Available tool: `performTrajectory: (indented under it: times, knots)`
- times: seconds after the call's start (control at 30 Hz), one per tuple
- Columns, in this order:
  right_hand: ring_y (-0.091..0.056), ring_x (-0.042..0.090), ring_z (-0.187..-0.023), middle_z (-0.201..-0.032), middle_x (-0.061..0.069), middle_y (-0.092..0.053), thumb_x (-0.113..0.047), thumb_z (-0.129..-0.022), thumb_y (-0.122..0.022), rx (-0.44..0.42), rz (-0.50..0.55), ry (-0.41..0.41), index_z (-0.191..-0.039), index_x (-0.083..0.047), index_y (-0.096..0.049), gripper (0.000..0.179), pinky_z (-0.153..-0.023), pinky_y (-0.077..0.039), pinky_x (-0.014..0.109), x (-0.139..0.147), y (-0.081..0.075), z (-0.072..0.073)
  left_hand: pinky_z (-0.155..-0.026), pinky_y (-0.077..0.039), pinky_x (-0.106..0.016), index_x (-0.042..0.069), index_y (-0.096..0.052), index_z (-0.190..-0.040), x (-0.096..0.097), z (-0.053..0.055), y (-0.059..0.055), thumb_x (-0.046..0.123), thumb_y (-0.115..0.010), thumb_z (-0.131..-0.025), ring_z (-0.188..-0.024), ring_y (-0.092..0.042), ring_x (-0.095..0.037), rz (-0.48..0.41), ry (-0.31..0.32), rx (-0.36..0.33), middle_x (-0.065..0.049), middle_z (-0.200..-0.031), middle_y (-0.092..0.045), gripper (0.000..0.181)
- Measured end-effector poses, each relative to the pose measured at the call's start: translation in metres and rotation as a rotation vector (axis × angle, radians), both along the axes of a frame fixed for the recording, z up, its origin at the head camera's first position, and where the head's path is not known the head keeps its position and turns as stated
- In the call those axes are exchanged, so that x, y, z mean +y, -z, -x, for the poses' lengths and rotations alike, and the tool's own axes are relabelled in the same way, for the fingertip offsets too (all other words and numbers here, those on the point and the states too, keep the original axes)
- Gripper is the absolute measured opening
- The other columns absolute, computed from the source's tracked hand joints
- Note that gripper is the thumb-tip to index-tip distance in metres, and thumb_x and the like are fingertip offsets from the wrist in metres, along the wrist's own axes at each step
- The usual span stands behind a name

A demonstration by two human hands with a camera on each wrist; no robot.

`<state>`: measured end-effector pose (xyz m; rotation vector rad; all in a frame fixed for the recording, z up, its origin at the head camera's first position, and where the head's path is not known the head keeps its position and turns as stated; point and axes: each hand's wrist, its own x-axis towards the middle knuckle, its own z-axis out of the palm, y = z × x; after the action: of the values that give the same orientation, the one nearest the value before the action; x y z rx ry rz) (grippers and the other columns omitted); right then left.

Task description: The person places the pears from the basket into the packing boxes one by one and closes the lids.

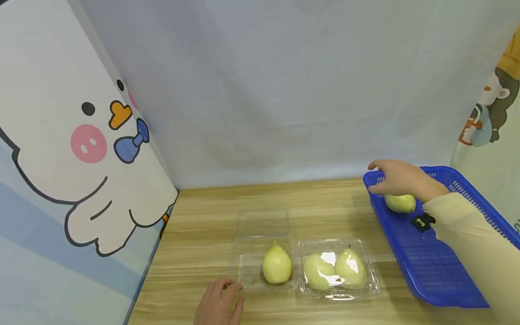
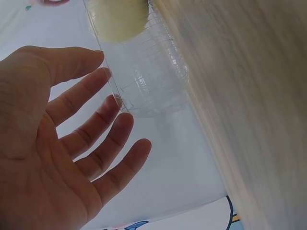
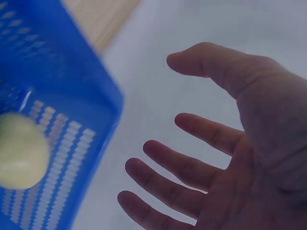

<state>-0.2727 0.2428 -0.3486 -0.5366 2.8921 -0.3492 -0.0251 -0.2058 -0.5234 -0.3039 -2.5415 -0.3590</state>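
My left hand (image 1: 218, 301) is at the near left corner of an open clear plastic box (image 1: 248, 271), its relaxed fingertips right at the rim in the left wrist view. One yellow-green pear (image 1: 277, 265) stands in the right half of that box, stem up. My right hand (image 1: 400, 179) hovers over the far left corner of a blue basket (image 1: 430, 266), fingers spread and nothing between them. Beneath it a single pear (image 1: 400, 204) lies in the basket, partly hidden by the hand; the right wrist view shows this pear (image 3: 23, 152) apart from the fingers.
A second clear box (image 1: 339, 291), lid closed, holds two pears and sits between the open box and the basket. The wooden table (image 1: 195, 234) ends at a pale cloth backdrop (image 1: 268, 113). A printed cartoon panel (image 1: 53, 104) stands on the left.
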Motion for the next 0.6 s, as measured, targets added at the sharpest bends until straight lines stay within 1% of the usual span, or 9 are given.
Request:
performTrajectory:
  times: [0.1,0.2,0.33,0.4,0.47,0.57,0.6]
  knots:
    - [-0.06,0.057,-0.123,-0.139,0.038,-0.06,-0.033,-0.093,-0.076,-0.022,-0.004,0.035,-0.145,0.006,-0.055,0.068,-0.093,-0.052,0.072,0.022,0.011,0.006,-0.063,-0.055,-0.025,0.021,-0.077,-0.092,0.0,0.0,0.001,0.019,-0.094,-0.07,-0.083,-0.063,-0.014,-0.004,-0.002,-0.008,0.006,-0.098,-0.068,0.028]
    - [-0.058,0.062,-0.124,-0.139,0.041,-0.058,-0.034,-0.093,-0.076,-0.054,-0.011,0.065,-0.145,0.008,-0.053,0.071,-0.093,-0.051,0.075,0.041,0.022,0.008,-0.063,-0.055,-0.025,0.021,-0.077,-0.091,0.0,0.001,0.002,0.02,-0.094,-0.069,-0.083,-0.064,-0.014,0.002,-0.004,-0.012,0.007,-0.097,-0.068,0.028]
    - [-0.056,0.066,-0.122,-0.141,0.045,-0.053,-0.035,-0.092,-0.078,-0.086,-0.015,0.069,-0.147,0.012,-0.049,0.078,-0.091,-0.051,0.076,0.059,0.039,0.008,-0.063,-0.055,-0.024,0.022,-0.076,-0.09,0.0,0.002,0.002,0.02,-0.095,-0.069,-0.083,-0.064,-0.014,0.014,-0.005,-0.008,0.007,-0.096,-0.068,0.028]
    - [-0.061,0.063,-0.113,-0.136,0.046,-0.056,-0.032,-0.088,-0.081,-0.093,0.004,0.065,-0.147,0.015,-0.047,0.083,-0.087,-0.054,0.071,0.064,0.049,0.006,-0.063,-0.055,-0.024,0.022,-0.076,-0.09,0.0,0.003,0.001,0.02,-0.095,-0.068,-0.082,-0.064,-0.013,0.015,-0.005,-0.004,0.007,-0.096,-0.068,0.029]
    - [-0.064,0.057,-0.106,-0.13,0.045,-0.059,-0.028,-0.083,-0.085,-0.084,0.021,0.049,-0.146,0.017,-0.045,0.086,-0.085,-0.056,0.066,0.068,0.06,0.005,-0.063,-0.054,-0.024,0.023,-0.076,-0.09,0.0,0.003,0.001,0.021,-0.095,-0.068,-0.082,-0.063,-0.013,0.017,-0.005,-0.003,0.008,-0.096,-0.068,0.029]
    - [-0.063,0.052,-0.103,-0.122,0.043,-0.062,-0.019,-0.077,-0.087,-0.062,0.035,0.046,-0.146,0.017,-0.044,0.089,-0.082,-0.055,0.065,0.07,0.076,0.002,-0.064,-0.054,-0.025,0.022,-0.076,-0.09,-0.001,0.003,0.0,0.021,-0.095,-0.069,-0.082,-0.063,-0.013,0.019,-0.003,-0.011,0.008,-0.096,-0.067,0.029]
    - [-0.062,0.054,-0.106,-0.122,0.043,-0.061,-0.017,-0.075,-0.087,-0.05,0.035,0.046,-0.146,0.016,-0.043,0.09,-0.084,-0.055,0.067,0.071,0.081,0.001,-0.064,-0.054,-0.025,0.023,-0.076,-0.09,-0.001,0.003,0.0,0.021,-0.095,-0.07,-0.083,-0.062,-0.013,0.021,-0.003,-0.018,0.008,-0.096,-0.067,0.028]
